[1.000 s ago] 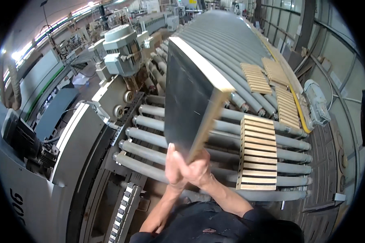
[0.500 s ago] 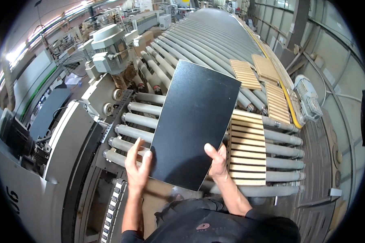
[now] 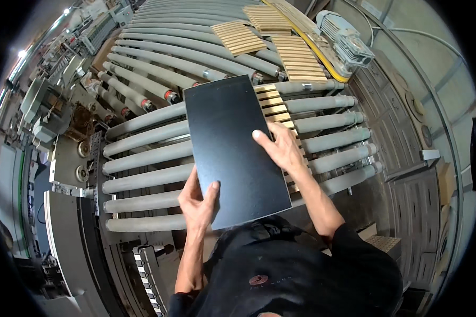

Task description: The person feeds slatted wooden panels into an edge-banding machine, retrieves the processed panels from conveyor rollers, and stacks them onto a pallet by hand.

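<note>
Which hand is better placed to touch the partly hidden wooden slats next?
Probably the right hand: it holds the right edge of the black panel, beside those wooden slats; the left hand holds the opposite edge, farther away.

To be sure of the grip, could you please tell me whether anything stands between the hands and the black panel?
Nothing visible does: the left hand and right hand hold the panel by its long edges, thumbs on its black face. The slatted wood shows behind the panel and right hand, not between them.

The left hand (image 3: 195,205) grips lower, the right hand (image 3: 283,148) higher, thumbs (image 3: 212,190) uppermost, forearms (image 3: 317,203) bare
</note>
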Demonstrator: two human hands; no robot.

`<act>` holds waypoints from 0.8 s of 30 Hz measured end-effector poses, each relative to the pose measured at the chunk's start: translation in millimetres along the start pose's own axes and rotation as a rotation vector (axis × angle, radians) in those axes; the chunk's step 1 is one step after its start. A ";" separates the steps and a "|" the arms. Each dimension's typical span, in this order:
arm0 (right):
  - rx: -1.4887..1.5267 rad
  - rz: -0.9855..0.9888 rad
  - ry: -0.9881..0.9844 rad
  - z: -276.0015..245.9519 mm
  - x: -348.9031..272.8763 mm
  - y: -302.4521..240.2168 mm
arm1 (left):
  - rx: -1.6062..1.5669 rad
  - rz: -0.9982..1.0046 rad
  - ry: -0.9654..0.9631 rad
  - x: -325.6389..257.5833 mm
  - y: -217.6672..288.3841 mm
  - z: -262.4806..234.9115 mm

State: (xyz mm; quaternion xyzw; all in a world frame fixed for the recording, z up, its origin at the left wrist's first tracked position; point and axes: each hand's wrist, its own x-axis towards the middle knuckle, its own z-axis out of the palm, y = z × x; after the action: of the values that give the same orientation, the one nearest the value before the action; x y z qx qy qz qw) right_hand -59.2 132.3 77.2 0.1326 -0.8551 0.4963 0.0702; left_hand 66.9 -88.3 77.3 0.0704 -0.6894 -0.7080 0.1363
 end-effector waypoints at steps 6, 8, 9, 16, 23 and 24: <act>-0.121 0.026 0.096 -32.5 12.6 39.2 | 0.165 0.000 -0.045 21.9 -36.2 41.0; -0.158 0.045 0.076 -35.9 15.9 53.4 | 0.168 0.024 -0.022 25.1 -49.5 50.8; -0.178 0.042 0.076 -36.1 17.0 60.5 | 0.190 0.032 -0.020 26.2 -54.6 54.2; -0.173 0.044 0.064 -45.3 19.4 72.4 | 0.293 -0.001 -0.010 30.0 -61.1 72.6; -0.316 0.172 0.076 -55.6 14.0 70.6 | 0.627 0.093 -0.024 32.0 -46.3 73.6; -0.298 0.157 0.100 -57.3 8.4 75.3 | 0.568 0.042 -0.037 30.4 -43.4 77.8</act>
State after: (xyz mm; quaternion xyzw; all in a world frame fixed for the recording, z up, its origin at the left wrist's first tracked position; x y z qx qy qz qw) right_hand -90.2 216.3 45.2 0.0287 -0.9223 0.3741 0.0926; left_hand 11.4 -22.2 39.8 0.0785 -0.8638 -0.4846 0.1132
